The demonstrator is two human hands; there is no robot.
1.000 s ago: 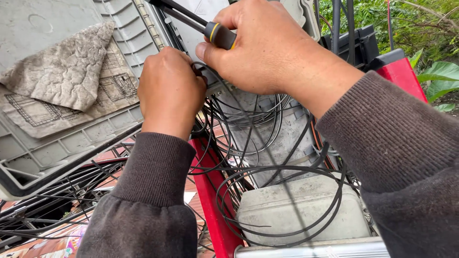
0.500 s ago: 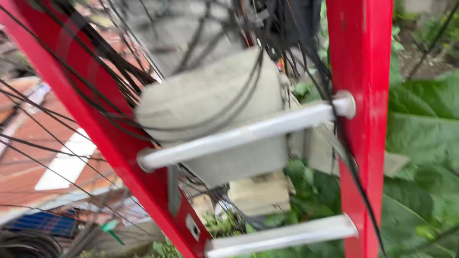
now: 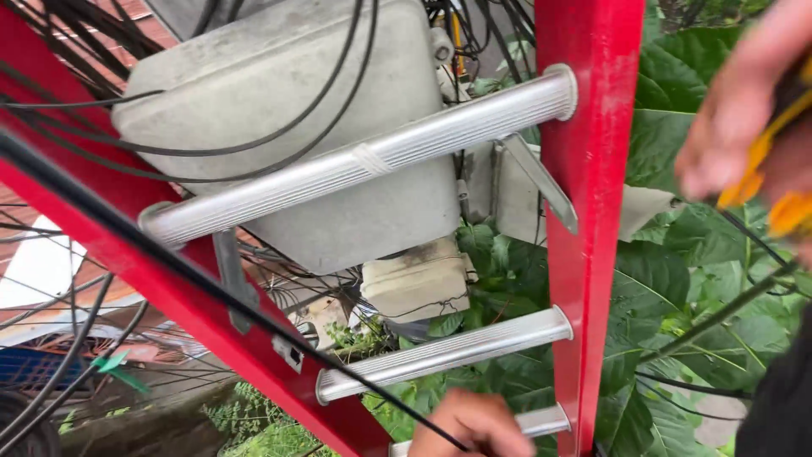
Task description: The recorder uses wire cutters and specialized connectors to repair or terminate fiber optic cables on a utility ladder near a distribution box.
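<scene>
head view, looking down, close on ladder (image 3: pixel 592 211)

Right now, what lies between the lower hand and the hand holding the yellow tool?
In the head view, the red ladder rail and green leaves lie between the left hand and the right hand with its yellow tool.

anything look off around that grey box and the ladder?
Yes. Black cables lie in a loose tangle over the grey box and behind the red ladder, unbundled. One black cable runs taut across the rail to the left hand. The right hand holds a yellow-handled tool.
</scene>
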